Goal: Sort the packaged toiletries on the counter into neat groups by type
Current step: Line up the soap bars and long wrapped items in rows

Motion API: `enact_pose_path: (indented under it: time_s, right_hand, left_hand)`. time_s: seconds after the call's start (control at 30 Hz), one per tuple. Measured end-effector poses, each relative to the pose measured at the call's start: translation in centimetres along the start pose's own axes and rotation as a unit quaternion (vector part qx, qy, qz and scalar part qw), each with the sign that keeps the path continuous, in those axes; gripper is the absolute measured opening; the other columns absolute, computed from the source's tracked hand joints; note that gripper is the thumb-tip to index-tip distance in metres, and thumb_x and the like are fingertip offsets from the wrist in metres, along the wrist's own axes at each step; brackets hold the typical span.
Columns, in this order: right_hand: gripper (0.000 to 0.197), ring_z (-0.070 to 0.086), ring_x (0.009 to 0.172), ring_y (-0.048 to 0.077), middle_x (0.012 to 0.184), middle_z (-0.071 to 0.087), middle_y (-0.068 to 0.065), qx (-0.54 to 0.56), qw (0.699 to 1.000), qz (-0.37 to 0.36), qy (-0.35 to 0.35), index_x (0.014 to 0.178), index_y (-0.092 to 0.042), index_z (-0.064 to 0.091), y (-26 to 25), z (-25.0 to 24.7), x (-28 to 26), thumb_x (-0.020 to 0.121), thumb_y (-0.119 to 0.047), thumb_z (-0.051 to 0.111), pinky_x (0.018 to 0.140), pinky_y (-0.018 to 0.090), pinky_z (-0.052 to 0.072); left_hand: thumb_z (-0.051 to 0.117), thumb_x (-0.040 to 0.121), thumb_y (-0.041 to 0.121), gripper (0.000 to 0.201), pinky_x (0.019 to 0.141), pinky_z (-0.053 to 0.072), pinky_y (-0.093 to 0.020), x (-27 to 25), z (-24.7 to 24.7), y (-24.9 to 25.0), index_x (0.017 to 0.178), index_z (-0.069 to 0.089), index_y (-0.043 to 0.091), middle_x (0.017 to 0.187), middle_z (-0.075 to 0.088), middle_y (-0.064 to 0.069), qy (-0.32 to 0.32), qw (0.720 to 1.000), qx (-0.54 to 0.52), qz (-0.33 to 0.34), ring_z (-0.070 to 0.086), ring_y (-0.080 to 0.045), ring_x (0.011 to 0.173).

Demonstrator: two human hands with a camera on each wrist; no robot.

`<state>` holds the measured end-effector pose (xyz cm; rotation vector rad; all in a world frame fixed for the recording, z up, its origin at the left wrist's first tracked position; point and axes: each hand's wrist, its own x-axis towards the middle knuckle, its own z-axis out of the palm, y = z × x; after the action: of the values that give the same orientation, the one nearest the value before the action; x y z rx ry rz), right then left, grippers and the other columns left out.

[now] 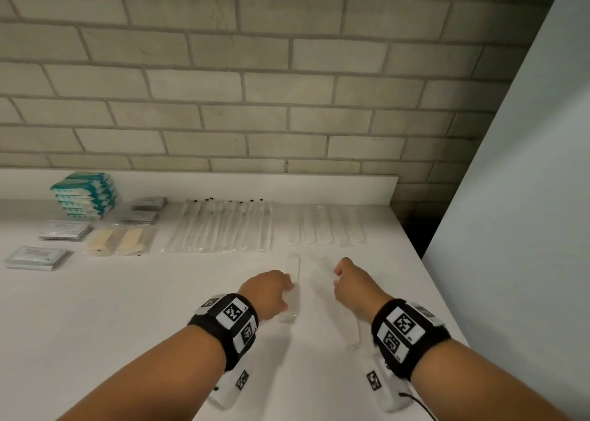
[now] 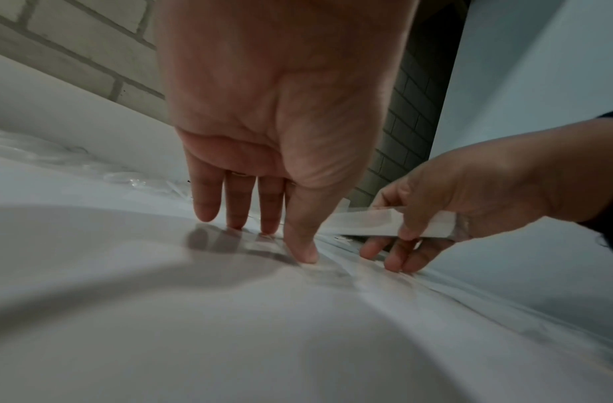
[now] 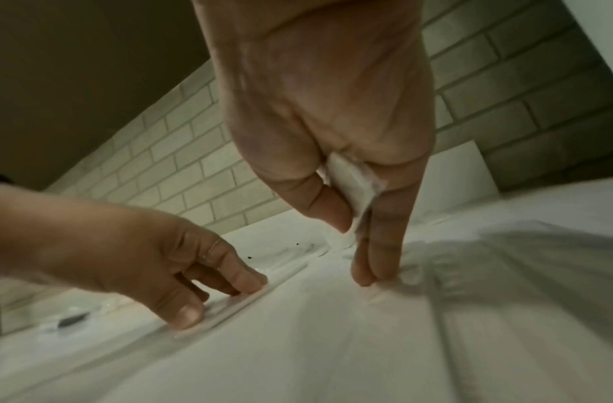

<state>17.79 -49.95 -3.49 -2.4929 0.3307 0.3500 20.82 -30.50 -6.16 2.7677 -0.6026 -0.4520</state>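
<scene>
Left hand (image 1: 266,293): fingers extended downward, fingertips (image 2: 301,250) pressing a long clear packet (image 1: 293,288) flat against the counter (image 1: 127,325); nothing is enclosed in its grasp. Right hand (image 1: 352,288): thumb and fingers pinching a second clear packet (image 2: 373,222), one end raised off the surface, the remainder trailing toward the wrist. The two hands are apart, with a strip of bare counter between them.

Sorted stock lies along the back edge. Directly beyond the hands, a row of plain white slim packets (image 1: 325,227); to its left, a row of clear-wrapped long packets with small black tips (image 1: 223,226). Further left, two tan items in clear sleeves (image 1: 121,240), small grey sachets (image 1: 145,210), two piles of flat white sachets (image 1: 65,230) and (image 1: 36,257), and a stack of teal-and-white boxes (image 1: 84,195). Printing on the boxes and sachets is too small to read.

Square black-and-white coded markers sit on both wristbands (image 1: 234,318).

The counter is white and smooth, with a low white upstand at the rear. Its right edge runs diagonally beside a pale panel (image 1: 526,197), with a dark gap between. Wide open surface lies in front of and to the left of the hands. The wall (image 1: 255,85) is pale brick-pattern tile.
</scene>
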Motion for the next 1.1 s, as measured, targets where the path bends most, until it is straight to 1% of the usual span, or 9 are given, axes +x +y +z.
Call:
enact_pose_path:
  time_s: [0.17, 0.33, 0.47, 0.6, 0.67, 0.73, 0.87, 0.97, 1.1]
  right_hand:
    - [0.027, 0.062, 0.097, 0.024, 0.111, 0.063, 0.007, -0.133, 0.99, -0.034, -0.03, 0.114, -0.01, 0.058, -1.6, 0.6, -0.1, 0.093, -0.025, 0.052, 0.082, 0.032, 0.052]
    - [0.031, 0.06, 0.102, 0.03, 0.119, 0.057, 0.011, -0.266, 0.958, -0.093, -0.049, 0.115, -0.004, 0.06, -1.2, 1.3, -0.5, 0.09, -0.003, 0.041, 0.084, 0.034, 0.051]
    - [0.028, 0.057, 0.103, 0.031, 0.118, 0.049, 0.01, -0.29, 0.948, -0.129, -0.027, 0.117, -0.005, 0.058, -1.3, 1.5, -1.0, 0.091, -0.009, 0.05, 0.086, 0.037, 0.05]
    - [0.012, 0.057, 0.081, 0.015, 0.086, 0.053, -0.004, -0.145, 0.982, -0.113, -0.037, 0.078, -0.021, 0.058, -0.1, -0.4, -0.1, 0.085, -0.024, 0.067, 0.067, 0.025, 0.046]
    - [0.01, 0.059, 0.095, 0.014, 0.105, 0.059, -0.004, -0.068, 0.994, -0.09, 0.014, 0.099, -0.024, 0.066, 1.3, -2.7, 0.5, 0.089, -0.022, 0.063, 0.084, 0.028, 0.049]
    - [0.031, 0.057, 0.111, 0.018, 0.126, 0.058, 0.0, -0.085, 0.993, -0.064, 0.057, 0.122, -0.02, 0.063, 2.7, -5.0, 1.1, 0.091, -0.021, 0.061, 0.098, 0.032, 0.046]
    - [0.05, 0.057, 0.11, 0.018, 0.127, 0.057, 0.0, -0.192, 0.98, -0.041, -0.016, 0.127, -0.021, 0.058, 3.4, -5.3, 0.6, 0.082, -0.04, 0.068, 0.095, 0.031, 0.048]
    - [0.074, 0.057, 0.107, 0.022, 0.124, 0.055, 0.005, -0.23, 0.973, -0.005, -0.034, 0.128, -0.015, 0.049, 3.0, -3.1, 0.5, 0.072, -0.059, 0.071, 0.091, 0.035, 0.051]
    - [0.083, 0.056, 0.113, 0.026, 0.127, 0.054, 0.008, -0.203, 0.978, 0.04, -0.023, 0.133, -0.011, 0.038, 2.7, -1.9, 2.7, 0.07, -0.044, 0.081, 0.094, 0.038, 0.049]
  left_hand:
    - [0.063, 0.089, 0.026, 0.055, 0.108, 0.034, -0.03, 0.6, 0.2, 0.8, 0.142, 0.045, 0.022, 0.146, 0.04, 0.003, 0.002, 1.0, 0.01, -0.005, 0.041, -0.019, 0.133]
    - [0.064, 0.088, 0.029, 0.057, 0.108, 0.034, -0.031, 0.8, 0.5, 0.4, 0.141, 0.046, 0.024, 0.146, 0.041, 0.004, -0.003, 1.0, -0.002, -0.013, 0.041, -0.018, 0.132]
    - [0.064, 0.087, 0.03, 0.057, 0.108, 0.035, -0.031, 0.8, 0.4, 0.5, 0.141, 0.046, 0.023, 0.146, 0.041, 0.004, -0.004, 1.0, -0.002, -0.014, 0.041, -0.018, 0.132]
    - [0.064, 0.088, 0.03, 0.055, 0.109, 0.032, -0.028, 0.4, -0.1, 0.7, 0.14, 0.047, 0.023, 0.15, 0.034, 0.005, -0.001, 1.0, -0.006, -0.005, 0.038, -0.015, 0.135]
    - [0.062, 0.09, 0.028, 0.053, 0.109, 0.032, -0.029, 0.1, -0.3, 1.3, 0.14, 0.047, 0.024, 0.154, 0.027, 0.006, 0.023, 1.0, -0.016, 0.002, 0.035, -0.016, 0.137]
    - [0.058, 0.092, 0.029, 0.052, 0.11, 0.032, -0.032, 0.0, -0.5, 2.4, 0.142, 0.044, 0.026, 0.157, 0.024, 0.007, 0.046, 0.999, -0.019, 0.018, 0.033, -0.017, 0.139]
    - [0.053, 0.094, 0.04, 0.062, 0.116, 0.023, -0.035, 0.9, -0.4, 5.2, 0.15, 0.032, 0.023, 0.158, 0.024, 0.002, 0.006, 0.998, 0.035, 0.043, 0.024, -0.018, 0.144]
    - [0.058, 0.089, 0.047, 0.069, 0.111, 0.032, -0.04, 1.5, 0.1, 6.1, 0.145, 0.037, 0.014, 0.149, 0.039, -0.005, -0.023, 0.996, 0.083, 0.015, 0.029, -0.024, 0.141]
    - [0.06, 0.087, 0.049, 0.071, 0.112, 0.029, -0.042, 1.6, 0.5, 5.8, 0.144, 0.038, 0.012, 0.149, 0.039, -0.006, -0.033, 0.995, 0.09, 0.006, 0.028, -0.026, 0.141]
